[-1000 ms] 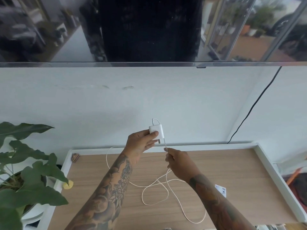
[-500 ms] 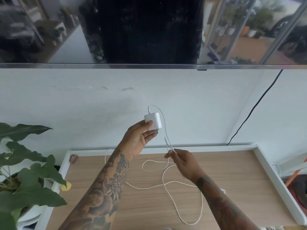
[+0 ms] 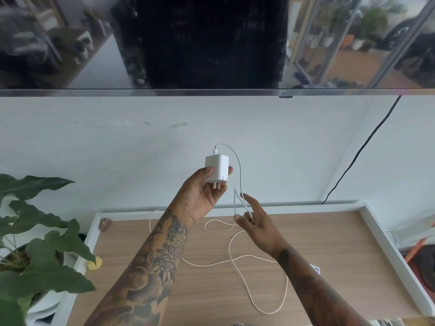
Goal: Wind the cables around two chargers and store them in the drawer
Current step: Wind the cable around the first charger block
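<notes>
My left hand (image 3: 202, 196) holds a white charger (image 3: 217, 167) up in front of the wall, prongs pointing down. Its white cable (image 3: 237, 257) leaves the top of the charger, arcs down the right side and passes between the fingers of my right hand (image 3: 256, 225), which pinches it just below and right of the charger. The remaining cable lies in loose loops on the wooden table top (image 3: 329, 245). Only this one charger is in view, and no drawer can be seen.
A white raised rim (image 3: 386, 241) edges the table. A potted plant (image 3: 40, 252) stands at the left. A small brown object (image 3: 105, 224) sits in the back left corner, a yellow piece (image 3: 94, 263) on the left rim. A black cable (image 3: 360, 151) runs down the wall.
My left hand has raised the charger and turned it so the prongs point down. My right hand slid along the cable, and the loops on the table shifted.
</notes>
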